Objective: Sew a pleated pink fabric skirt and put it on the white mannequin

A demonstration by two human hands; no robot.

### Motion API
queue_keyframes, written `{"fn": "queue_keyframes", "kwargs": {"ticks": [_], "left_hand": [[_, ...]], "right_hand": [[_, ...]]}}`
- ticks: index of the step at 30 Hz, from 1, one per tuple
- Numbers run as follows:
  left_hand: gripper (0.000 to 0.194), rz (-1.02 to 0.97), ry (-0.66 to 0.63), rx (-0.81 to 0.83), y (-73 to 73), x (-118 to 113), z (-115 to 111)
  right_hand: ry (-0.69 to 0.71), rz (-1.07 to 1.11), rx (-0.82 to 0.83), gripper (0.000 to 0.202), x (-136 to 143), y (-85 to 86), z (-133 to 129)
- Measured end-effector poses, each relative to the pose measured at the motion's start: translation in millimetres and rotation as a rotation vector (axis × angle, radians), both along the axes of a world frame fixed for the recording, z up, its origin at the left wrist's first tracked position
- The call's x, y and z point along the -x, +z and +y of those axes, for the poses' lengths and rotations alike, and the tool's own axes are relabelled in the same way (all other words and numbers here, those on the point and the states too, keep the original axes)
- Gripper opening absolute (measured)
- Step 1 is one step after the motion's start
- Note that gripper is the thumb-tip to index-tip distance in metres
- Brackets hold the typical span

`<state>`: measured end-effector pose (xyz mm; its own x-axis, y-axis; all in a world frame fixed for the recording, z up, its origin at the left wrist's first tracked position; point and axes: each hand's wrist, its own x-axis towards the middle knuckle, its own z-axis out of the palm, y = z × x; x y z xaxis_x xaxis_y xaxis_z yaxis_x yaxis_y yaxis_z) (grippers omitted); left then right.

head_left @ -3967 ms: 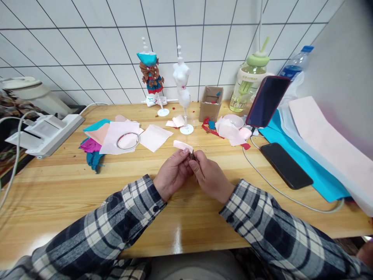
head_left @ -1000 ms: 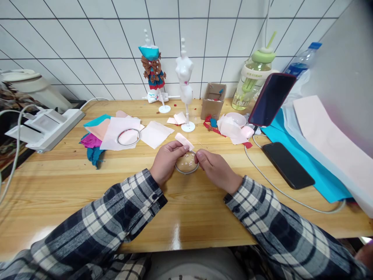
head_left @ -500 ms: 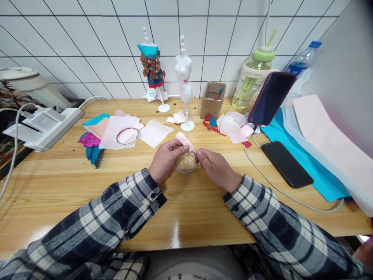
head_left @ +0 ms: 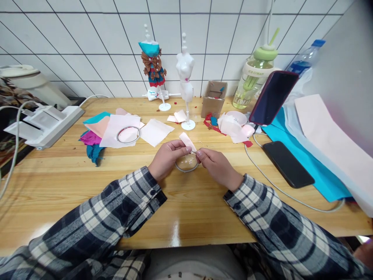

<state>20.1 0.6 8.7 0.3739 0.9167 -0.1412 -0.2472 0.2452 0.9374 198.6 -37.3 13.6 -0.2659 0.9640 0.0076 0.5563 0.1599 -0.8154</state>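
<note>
My left hand (head_left: 166,157) is closed, thumb and fingers pinching a narrow pale pink strip (head_left: 187,140), paper or thin fabric, that sticks up past the fingertips. Fingers bent, my right hand (head_left: 217,165) closes at the near end of the same strip; the exact pinch is partly hidden. Below both hands is a thin grey ring (head_left: 187,170), its far side covered by the fingers. Several tiny pale scraps (head_left: 190,161) show inside the ring. Left of the hands, a second ring (head_left: 128,142) lies on a pale pink sheet (head_left: 112,132).
Two small mannequins, one dressed (head_left: 152,68) and one bare white (head_left: 185,72), stand at the back. Beside them are a cardboard box (head_left: 213,105) and pink scraps (head_left: 230,128). To the right are a tilted phone (head_left: 274,97), a flat phone (head_left: 288,164) and a cable (head_left: 271,188).
Both hands stay nearly in place. The strip has shifted slightly to the right and tilts with its near end closer to my right fingertips. The view has moved a little.
</note>
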Motion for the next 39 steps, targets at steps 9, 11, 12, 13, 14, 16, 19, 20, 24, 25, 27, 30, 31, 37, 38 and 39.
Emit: {"fn": "queue_keyframes", "kwargs": {"ticks": [9, 11, 12, 13, 14, 16, 19, 20, 24, 25, 27, 30, 31, 37, 38, 39], "left_hand": [[0.021, -0.034, -0.054, 0.014, 0.2, 2.3, 2.7], [0.021, -0.032, -0.060, 0.006, 1.1, 3.0, 3.6], [0.022, -0.026, -0.061, 0.002, 1.4, 3.3, 4.1], [0.022, -0.018, -0.061, 0.000, 1.4, 3.6, 4.4], [0.022, -0.010, -0.060, -0.001, 1.3, 3.7, 4.6], [0.023, 0.001, -0.050, -0.001, 0.5, 3.7, 4.8], [0.024, -0.002, -0.044, 0.007, -0.6, 3.2, 4.5], [0.025, -0.006, -0.046, 0.013, -0.7, 3.1, 4.3], [0.025, -0.013, -0.049, 0.033, 0.1, 2.6, 3.7], [0.025, -0.014, -0.048, 0.034, 0.3, 2.5, 3.6], [0.025, -0.013, -0.045, 0.034, 0.3, 2.4, 3.5], [0.025, -0.008, -0.044, 0.031, -0.7, 2.5, 3.8], [0.025, -0.004, -0.046, 0.029, -1.3, 2.7, 4.0], [0.024, 0.087, -0.036, -0.046, -3.2, 4.4, 6.9], [0.024, 0.113, -0.031, -0.068, -2.7, 4.7, 7.4], [0.024, 0.141, -0.028, -0.091, -1.9, 4.9, 7.7]], "right_hand": [[0.028, 0.022, 0.034, 0.039, -0.6, 1.5, 0.8], [0.024, 0.042, 0.044, 0.039, -0.6, 1.5, 0.8], [0.019, 0.052, 0.046, 0.039, -0.6, 1.5, 0.8], [0.014, 0.062, 0.048, 0.038, -0.5, 1.5, 0.7], [0.010, 0.070, 0.050, 0.038, -0.5, 1.6, 0.7], [0.006, 0.078, 0.054, 0.038, -0.4, 1.3, 0.8], [0.006, 0.071, 0.042, 0.038, -0.2, 0.1, 1.4], [0.003, 0.068, 0.038, 0.038, -0.2, -0.4, 1.7], [-0.005, 0.057, 0.042, 0.039, -0.3, -1.6, 2.2], [-0.005, 0.056, 0.044, 0.039, -0.3, -1.4, 2.2], [-0.006, 0.057, 0.046, 0.039, -0.2, -0.6, 2.2], [0.003, 0.066, 0.052, 0.039, 0.1, 0.7, 2.4], [0.006, 0.067, 0.056, 0.039, 0.0, 0.9, 2.6], [0.034, 0.097, 0.089, 0.040, -2.4, -1.0, 6.8], [0.042, 0.107, 0.092, 0.040, -3.0, -1.8, 7.6], [0.050, 0.115, 0.094, 0.040, -3.5, -2.6, 8.4]]}}
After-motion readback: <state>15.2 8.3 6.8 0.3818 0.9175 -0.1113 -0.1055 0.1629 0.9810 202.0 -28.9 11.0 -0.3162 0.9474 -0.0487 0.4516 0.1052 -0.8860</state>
